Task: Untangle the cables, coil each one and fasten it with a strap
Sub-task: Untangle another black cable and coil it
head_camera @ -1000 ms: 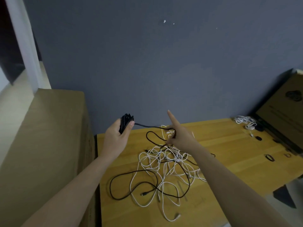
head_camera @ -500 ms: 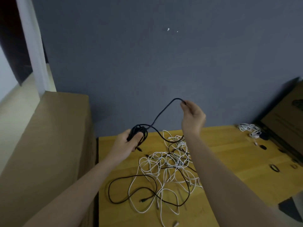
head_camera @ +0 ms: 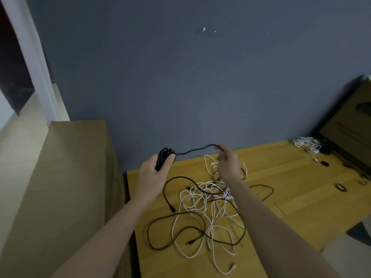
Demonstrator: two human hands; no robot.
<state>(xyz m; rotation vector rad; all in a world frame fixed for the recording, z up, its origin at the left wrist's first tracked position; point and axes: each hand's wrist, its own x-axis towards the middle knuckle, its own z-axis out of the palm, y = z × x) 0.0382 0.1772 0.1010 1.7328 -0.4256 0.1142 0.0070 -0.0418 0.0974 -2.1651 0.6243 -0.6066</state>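
My left hand (head_camera: 154,170) grips a black coil of cable (head_camera: 163,158) above the table's far left corner. From the coil a black strand (head_camera: 195,150) runs right to my right hand (head_camera: 227,163), which pinches it between fingertips. Below both hands a tangle of white and black cables (head_camera: 206,205) lies spread on the wooden table (head_camera: 291,189). A loose black cable (head_camera: 158,231) loops out at the tangle's near left. Small black straps (head_camera: 340,187) lie at the right side of the table.
A coiled white cable bundle (head_camera: 306,143) sits at the table's far right corner beside a dark leaning board (head_camera: 345,135). A tall cardboard box (head_camera: 60,187) stands against the table's left edge. The grey wall is right behind the table.
My right hand came down from its raised position to coil height, drawing the black strand nearly level. My left hand lifted the coil a little. The view shifted slightly.
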